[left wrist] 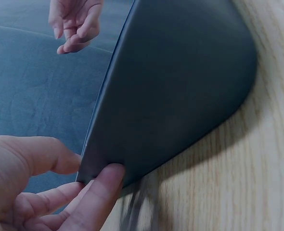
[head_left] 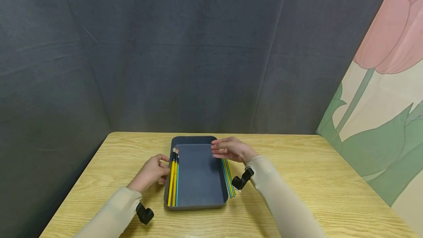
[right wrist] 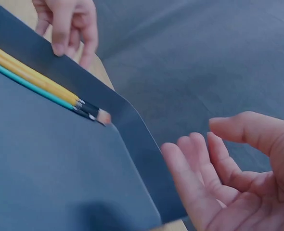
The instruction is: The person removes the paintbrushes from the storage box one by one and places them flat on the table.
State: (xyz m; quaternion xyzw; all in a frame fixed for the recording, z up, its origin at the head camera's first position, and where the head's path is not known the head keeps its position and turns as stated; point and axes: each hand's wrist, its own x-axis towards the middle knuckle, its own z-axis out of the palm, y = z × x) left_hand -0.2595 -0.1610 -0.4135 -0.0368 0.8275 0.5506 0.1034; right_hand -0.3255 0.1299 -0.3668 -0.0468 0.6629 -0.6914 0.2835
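Note:
A dark grey rectangular tray (head_left: 201,179) lies on the table. Along its left wall, inside, lie two yellow paintbrushes (head_left: 173,181) and a teal paintbrush (head_left: 177,186), bristles pointing away. My left hand (head_left: 153,172) is at the tray's left side; in the left wrist view its thumb (left wrist: 60,156) and fingers pinch the rim. My right hand (head_left: 232,149) hovers by the far right corner, fingers extended and holding nothing; the right wrist view shows its palm and loose fingers (right wrist: 178,166). Outside the right wall lie several teal and yellow handles (head_left: 229,179), their far ends hidden beneath my right hand.
The wooden table (head_left: 290,186) extends to both sides of the tray. A dark curtain (head_left: 198,54) hangs behind and to the left. At the right is a wall panel with a painted tulip (head_left: 384,32). Each wrist carries a small black camera (head_left: 242,178).

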